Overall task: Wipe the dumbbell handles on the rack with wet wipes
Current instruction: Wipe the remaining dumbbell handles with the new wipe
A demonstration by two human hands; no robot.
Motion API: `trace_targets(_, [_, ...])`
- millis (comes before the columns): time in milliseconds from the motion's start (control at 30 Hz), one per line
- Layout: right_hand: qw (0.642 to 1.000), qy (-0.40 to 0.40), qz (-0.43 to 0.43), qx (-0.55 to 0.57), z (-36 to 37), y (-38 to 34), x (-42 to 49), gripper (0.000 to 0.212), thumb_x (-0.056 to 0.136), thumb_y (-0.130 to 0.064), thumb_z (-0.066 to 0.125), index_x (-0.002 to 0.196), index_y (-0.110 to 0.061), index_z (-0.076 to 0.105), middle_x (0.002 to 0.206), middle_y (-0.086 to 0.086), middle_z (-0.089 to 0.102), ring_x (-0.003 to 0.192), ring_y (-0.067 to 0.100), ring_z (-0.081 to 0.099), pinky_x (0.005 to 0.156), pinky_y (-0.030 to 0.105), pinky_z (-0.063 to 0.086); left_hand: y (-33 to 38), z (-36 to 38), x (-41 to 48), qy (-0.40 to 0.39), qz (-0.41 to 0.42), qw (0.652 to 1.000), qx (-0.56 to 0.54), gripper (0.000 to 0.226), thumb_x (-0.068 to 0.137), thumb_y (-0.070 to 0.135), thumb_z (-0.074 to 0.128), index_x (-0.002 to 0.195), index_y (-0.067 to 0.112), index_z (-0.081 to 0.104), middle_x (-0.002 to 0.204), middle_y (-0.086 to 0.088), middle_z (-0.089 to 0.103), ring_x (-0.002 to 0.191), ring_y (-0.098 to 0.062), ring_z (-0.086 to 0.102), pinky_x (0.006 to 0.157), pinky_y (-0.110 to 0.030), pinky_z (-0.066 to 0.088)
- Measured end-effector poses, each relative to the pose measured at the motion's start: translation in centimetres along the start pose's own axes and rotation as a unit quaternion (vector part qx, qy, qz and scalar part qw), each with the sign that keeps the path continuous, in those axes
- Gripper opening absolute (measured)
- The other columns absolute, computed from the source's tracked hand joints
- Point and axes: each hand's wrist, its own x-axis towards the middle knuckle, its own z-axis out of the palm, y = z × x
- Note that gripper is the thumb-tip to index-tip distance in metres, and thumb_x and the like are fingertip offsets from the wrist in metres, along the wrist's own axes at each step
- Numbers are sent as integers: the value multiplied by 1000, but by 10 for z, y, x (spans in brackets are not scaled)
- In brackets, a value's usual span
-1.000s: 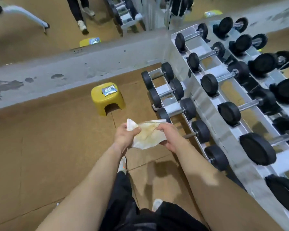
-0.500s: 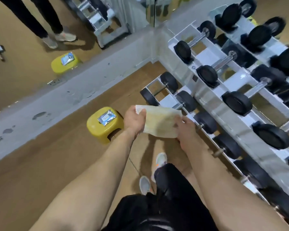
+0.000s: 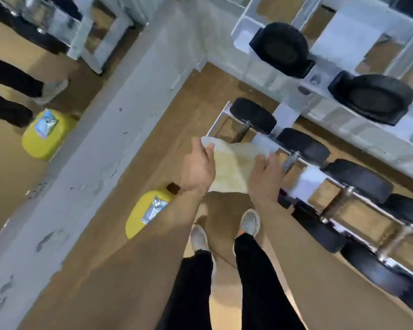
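A pale, yellow-stained wet wipe (image 3: 231, 163) is stretched flat between my two hands. My left hand (image 3: 198, 167) pinches its left edge and my right hand (image 3: 264, 175) grips its right edge. The wipe hangs just in front of the left end of the white rack's (image 3: 343, 36) lowest row, over the nearest small black dumbbells (image 3: 253, 114). A chrome handle (image 3: 290, 160) shows just right of my right hand. Bigger dumbbells (image 3: 370, 98) sit on the upper tiers.
A yellow stool (image 3: 141, 215) carrying a wipe packet (image 3: 155, 208) stands on the floor left of my left forearm. A grey ledge (image 3: 100, 148) under a wall mirror runs behind it. My feet (image 3: 249, 221) are close to the rack.
The view has closed in on the low end of the rack. Both hands have kept hold of the spread wipe and brought it nearer the smallest dumbbells.
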Motion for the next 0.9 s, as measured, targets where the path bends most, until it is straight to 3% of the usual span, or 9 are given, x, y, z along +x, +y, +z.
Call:
trace_targets(100, [998,55,15,-3,50,27,52,26,111,-20,32,93,-5,43,71,1,38,60,7,33,53,9,32,-18,35,75,-39,75,996,41,28,108,43,31,110,16,38,84,-15,64,74,-37,60,59,-40,40])
trace_targets(233, [988,135,60,36,106,72,119,28,111,-24,31,94,-6,45,73,-4,41,64,3,37,55,24,29,-38,94,160,-80,143,986,18,22,108,38,36,115,17,40,73,6,51,63,-13,54,50,-20,35])
trace_targets(300, [982,160,83,60,128,93,148,28,111,-27,30,93,-9,43,72,-5,43,64,3,41,59,28,26,-47,126,192,-84,144,986,0,22,107,42,37,110,20,40,76,3,56,72,-23,60,58,-34,41])
trace_targets(367, [977,180,103,54,141,111,170,28,111,-29,27,97,-12,44,75,-6,48,68,8,46,66,28,26,-54,153,212,-97,171,981,0,34,107,48,36,113,16,47,84,-1,63,78,-28,60,67,-40,42])
trace_targets(467, [961,234,140,42,150,127,190,31,110,-32,30,117,-10,51,100,1,55,92,22,51,73,25,26,-60,167,233,-51,158,986,-29,38,107,46,35,115,16,55,96,3,62,89,-24,60,75,-39,44])
trace_targets(567, [946,293,140,-2,150,126,186,39,106,-31,41,137,-8,46,133,10,46,121,27,43,96,28,26,-65,164,232,29,83,990,-111,12,105,30,45,107,25,56,99,12,61,95,-15,61,87,-36,50])
trace_targets(667, [972,227,54,-2,152,125,176,37,104,-25,48,138,-11,48,129,-1,44,119,18,45,99,26,33,-74,166,196,-19,43,991,-124,13,104,29,46,103,28,59,97,11,64,92,-10,62,85,-32,50])
trace_targets(800, [984,-7,151,98,172,108,194,51,98,-43,53,138,-11,50,117,6,63,107,27,61,87,35,48,-78,169,184,-6,45,988,-150,17,104,30,43,102,26,60,93,10,65,88,-11,61,81,-32,48])
trace_targets(900, [957,-33,190,217,182,98,209,67,74,-57,66,127,-16,55,109,6,69,100,28,67,94,48,56,-75,171,186,7,59,987,-148,18,104,33,42,101,25,58,93,9,63,87,-12,59,80,-36,46])
